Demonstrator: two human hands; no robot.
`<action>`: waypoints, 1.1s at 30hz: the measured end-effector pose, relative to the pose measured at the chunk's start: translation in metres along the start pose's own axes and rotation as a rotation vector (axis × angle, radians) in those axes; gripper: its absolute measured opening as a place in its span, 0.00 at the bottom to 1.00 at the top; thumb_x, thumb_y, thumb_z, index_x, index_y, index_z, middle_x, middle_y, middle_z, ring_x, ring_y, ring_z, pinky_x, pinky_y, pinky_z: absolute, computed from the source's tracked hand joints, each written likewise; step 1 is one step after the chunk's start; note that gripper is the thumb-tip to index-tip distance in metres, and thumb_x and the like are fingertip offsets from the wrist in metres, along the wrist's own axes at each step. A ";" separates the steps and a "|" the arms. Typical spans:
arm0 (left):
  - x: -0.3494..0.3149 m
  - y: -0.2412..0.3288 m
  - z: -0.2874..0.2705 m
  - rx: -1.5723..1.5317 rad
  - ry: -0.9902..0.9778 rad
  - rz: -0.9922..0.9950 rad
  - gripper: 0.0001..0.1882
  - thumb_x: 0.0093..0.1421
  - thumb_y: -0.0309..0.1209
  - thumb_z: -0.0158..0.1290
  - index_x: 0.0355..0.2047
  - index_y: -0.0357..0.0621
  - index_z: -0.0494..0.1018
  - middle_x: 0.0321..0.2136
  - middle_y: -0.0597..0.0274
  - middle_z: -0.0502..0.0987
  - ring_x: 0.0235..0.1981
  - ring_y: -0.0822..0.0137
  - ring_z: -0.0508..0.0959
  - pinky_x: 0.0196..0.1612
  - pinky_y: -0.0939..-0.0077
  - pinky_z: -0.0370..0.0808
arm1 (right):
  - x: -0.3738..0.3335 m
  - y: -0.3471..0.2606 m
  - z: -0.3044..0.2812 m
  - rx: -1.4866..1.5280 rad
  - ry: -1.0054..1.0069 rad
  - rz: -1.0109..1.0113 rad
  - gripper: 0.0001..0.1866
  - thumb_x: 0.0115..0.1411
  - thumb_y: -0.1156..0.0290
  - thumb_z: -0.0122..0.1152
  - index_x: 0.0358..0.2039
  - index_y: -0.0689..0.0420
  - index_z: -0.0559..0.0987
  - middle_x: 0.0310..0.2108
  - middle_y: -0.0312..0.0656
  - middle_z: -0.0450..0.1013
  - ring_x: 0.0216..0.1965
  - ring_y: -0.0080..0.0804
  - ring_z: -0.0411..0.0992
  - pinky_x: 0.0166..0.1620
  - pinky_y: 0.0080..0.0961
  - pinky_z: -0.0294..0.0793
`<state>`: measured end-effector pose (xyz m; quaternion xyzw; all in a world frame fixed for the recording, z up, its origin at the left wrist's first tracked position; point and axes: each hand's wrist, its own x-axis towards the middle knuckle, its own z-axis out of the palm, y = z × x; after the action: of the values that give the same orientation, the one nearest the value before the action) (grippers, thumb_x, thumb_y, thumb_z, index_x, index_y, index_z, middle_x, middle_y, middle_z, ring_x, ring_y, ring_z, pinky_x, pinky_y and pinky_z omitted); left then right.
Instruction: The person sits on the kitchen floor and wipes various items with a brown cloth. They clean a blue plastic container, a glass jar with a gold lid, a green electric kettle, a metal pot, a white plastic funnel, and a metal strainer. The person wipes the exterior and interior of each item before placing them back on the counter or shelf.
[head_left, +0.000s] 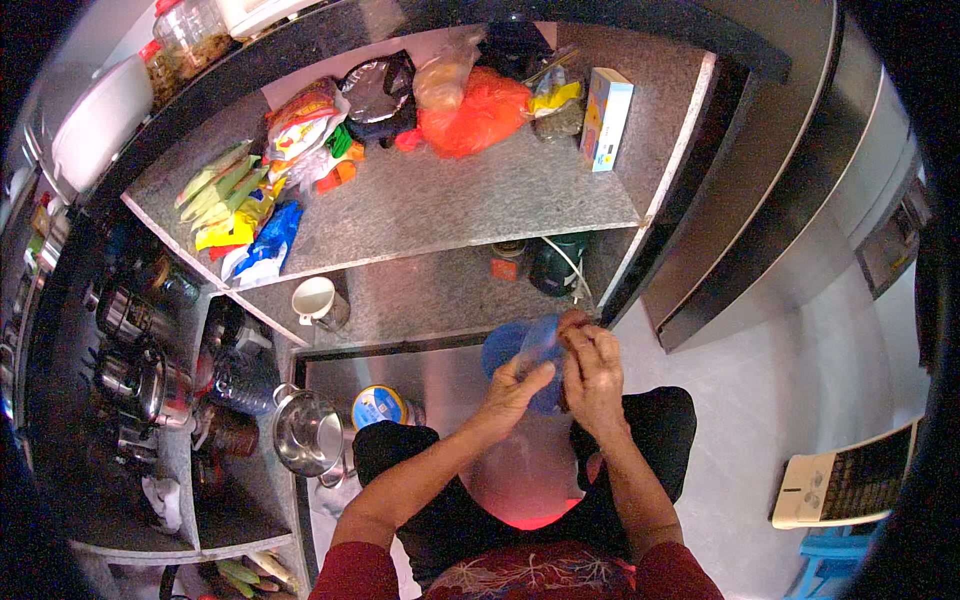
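Observation:
In front of me, over my lap, both hands hold a translucent blue plastic piece [541,340]. I cannot make out whether it is a bag, a lid or a sheet. My left hand [512,398] pinches its lower left side between thumb and fingers. My right hand [593,372] is closed at its upper right side, the fingers bent over it. A rounder blue plastic shape [500,350] shows just behind, partly covered. Between my knees rests a large translucent tub-like thing [523,470], reddish at its near edge; my hands and forearms hide part of it.
Ahead, a stone shelf [430,215] bears plastic packets, a red bag [478,112] and a box [606,118]. Below stand a white mug [318,302] and a dark appliance [560,262]. At left are a steel pot [308,432], a round tin [380,408] and shelved cookware [135,380].

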<state>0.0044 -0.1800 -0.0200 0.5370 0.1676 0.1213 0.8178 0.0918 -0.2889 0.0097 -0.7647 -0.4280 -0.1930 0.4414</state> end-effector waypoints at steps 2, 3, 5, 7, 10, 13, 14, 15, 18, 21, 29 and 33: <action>0.002 -0.005 -0.001 -0.125 0.030 0.001 0.20 0.59 0.38 0.53 0.49 0.43 0.68 0.40 0.67 0.73 0.38 0.75 0.72 0.42 0.77 0.71 | 0.000 -0.010 0.000 -0.062 -0.064 -0.066 0.16 0.47 0.81 0.55 0.40 0.65 0.74 0.39 0.49 0.68 0.39 0.48 0.67 0.41 0.36 0.69; 0.003 -0.003 0.000 -0.184 0.044 0.001 0.20 0.59 0.39 0.52 0.49 0.42 0.68 0.40 0.67 0.73 0.39 0.75 0.72 0.42 0.77 0.71 | -0.001 -0.015 0.000 -0.088 -0.096 -0.083 0.17 0.46 0.80 0.56 0.40 0.65 0.74 0.40 0.48 0.68 0.39 0.47 0.66 0.40 0.36 0.69; 0.004 -0.002 -0.001 -0.266 0.071 -0.038 0.20 0.60 0.41 0.51 0.49 0.43 0.67 0.41 0.66 0.73 0.41 0.72 0.73 0.45 0.75 0.71 | -0.006 -0.019 0.006 -0.163 -0.133 -0.153 0.17 0.46 0.77 0.56 0.40 0.63 0.75 0.40 0.46 0.68 0.37 0.45 0.66 0.38 0.36 0.69; 0.007 0.004 -0.004 -0.356 0.068 -0.088 0.20 0.60 0.42 0.50 0.49 0.44 0.66 0.43 0.65 0.72 0.43 0.70 0.73 0.47 0.72 0.71 | -0.018 -0.018 0.013 -0.269 -0.145 -0.258 0.17 0.48 0.71 0.53 0.39 0.61 0.76 0.41 0.44 0.68 0.36 0.42 0.66 0.34 0.35 0.70; 0.010 0.009 -0.010 -0.443 0.052 -0.116 0.25 0.62 0.46 0.46 0.55 0.48 0.60 0.47 0.60 0.70 0.45 0.63 0.72 0.50 0.65 0.70 | -0.023 -0.020 0.013 -0.190 -0.225 -0.262 0.18 0.48 0.70 0.52 0.40 0.61 0.75 0.41 0.44 0.68 0.38 0.42 0.67 0.35 0.35 0.71; 0.018 0.019 -0.019 -0.551 0.035 -0.054 0.30 0.60 0.51 0.46 0.58 0.56 0.55 0.52 0.57 0.67 0.47 0.56 0.72 0.49 0.60 0.71 | -0.030 -0.012 0.011 -0.140 -0.282 -0.222 0.16 0.46 0.73 0.54 0.38 0.59 0.75 0.40 0.44 0.68 0.38 0.43 0.67 0.36 0.38 0.71; 0.018 0.025 -0.021 -0.556 0.043 -0.032 0.30 0.59 0.51 0.47 0.59 0.58 0.54 0.53 0.57 0.67 0.47 0.55 0.72 0.48 0.58 0.72 | -0.034 -0.003 0.010 -0.152 -0.291 -0.195 0.15 0.45 0.76 0.55 0.37 0.60 0.75 0.39 0.45 0.68 0.38 0.44 0.68 0.37 0.38 0.70; 0.016 0.031 -0.023 -0.558 0.051 -0.010 0.31 0.58 0.52 0.47 0.59 0.60 0.54 0.54 0.57 0.66 0.48 0.53 0.72 0.47 0.56 0.72 | -0.037 0.007 0.009 -0.161 -0.297 -0.167 0.15 0.43 0.79 0.56 0.36 0.61 0.76 0.38 0.46 0.68 0.38 0.46 0.68 0.38 0.38 0.70; 0.011 0.035 -0.027 -0.544 -0.059 -0.038 0.32 0.57 0.41 0.52 0.60 0.63 0.53 0.56 0.57 0.64 0.49 0.50 0.71 0.44 0.49 0.74 | -0.035 0.045 -0.006 -0.115 -0.255 0.168 0.10 0.49 0.79 0.53 0.34 0.60 0.76 0.33 0.48 0.69 0.36 0.47 0.69 0.38 0.38 0.71; 0.008 0.027 -0.024 -0.471 -0.124 -0.084 0.32 0.55 0.32 0.53 0.59 0.57 0.55 0.55 0.59 0.65 0.49 0.53 0.72 0.44 0.52 0.74 | -0.003 0.023 -0.025 0.133 0.111 0.169 0.12 0.52 0.79 0.51 0.37 0.61 0.76 0.35 0.48 0.69 0.38 0.43 0.69 0.39 0.34 0.70; 0.004 -0.001 -0.011 -0.334 -0.033 -0.162 0.29 0.51 0.20 0.52 0.55 0.45 0.62 0.45 0.58 0.72 0.45 0.63 0.74 0.45 0.68 0.73 | -0.006 -0.007 0.002 -0.017 0.043 -0.130 0.12 0.50 0.81 0.53 0.38 0.64 0.73 0.37 0.50 0.67 0.37 0.46 0.67 0.40 0.36 0.66; 0.001 -0.002 -0.015 -0.328 -0.138 -0.134 0.33 0.49 0.21 0.49 0.58 0.50 0.57 0.53 0.54 0.66 0.51 0.54 0.70 0.48 0.54 0.73 | 0.002 0.016 0.004 -0.014 0.168 0.101 0.09 0.55 0.80 0.50 0.38 0.63 0.71 0.35 0.51 0.68 0.37 0.47 0.68 0.41 0.36 0.66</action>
<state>-0.0005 -0.1683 -0.0276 0.3914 0.1245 0.0551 0.9101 0.1056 -0.2884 0.0011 -0.7695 -0.3491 -0.2370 0.4794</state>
